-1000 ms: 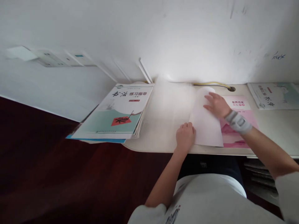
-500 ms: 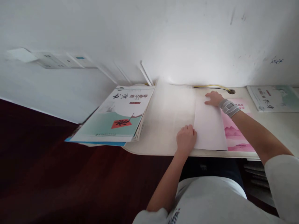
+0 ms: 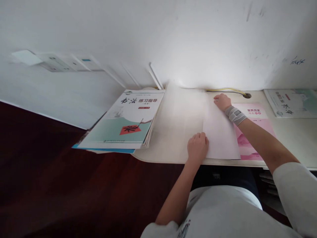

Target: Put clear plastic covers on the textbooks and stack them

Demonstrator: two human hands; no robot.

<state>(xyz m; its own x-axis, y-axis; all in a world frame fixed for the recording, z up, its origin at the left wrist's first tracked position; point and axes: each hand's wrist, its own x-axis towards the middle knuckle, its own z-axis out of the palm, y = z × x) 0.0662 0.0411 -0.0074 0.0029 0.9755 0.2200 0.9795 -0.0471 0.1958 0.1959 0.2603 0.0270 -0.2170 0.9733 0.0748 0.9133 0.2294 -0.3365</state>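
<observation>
The large white sheet (image 3: 180,115) lies spread over the middle of the pale surface (image 3: 292,132), its far edge against the wall (image 3: 173,39). Its right part is folded over into a flap (image 3: 220,135) that lies flat, and the flap's right edge covers the left side of a pink book (image 3: 257,115).

The left hand (image 3: 197,147) sits at the near edge of the surface, right at the flap's lower left corner. Its grip is curled closed into a loose fist, knuckles up, pressing down on the paper. Whether the fingers pinch the sheet underneath cannot be told.

The right hand (image 3: 222,100) reaches to the far end of the flap with its grip open, palm down and fingers laid flat on the paper, holding nothing. A grey wristband (image 3: 235,114) wraps its wrist, and the forearm crosses above the pink book.

Just beyond that hand a yellow cable (image 3: 223,89) runs along the wall to a cable hole (image 3: 247,95). A stack of books (image 3: 128,119) with a teal and white cover lies at the left end, overhanging the edge. Another booklet (image 3: 292,100) lies at the far right, well apart from both hands
</observation>
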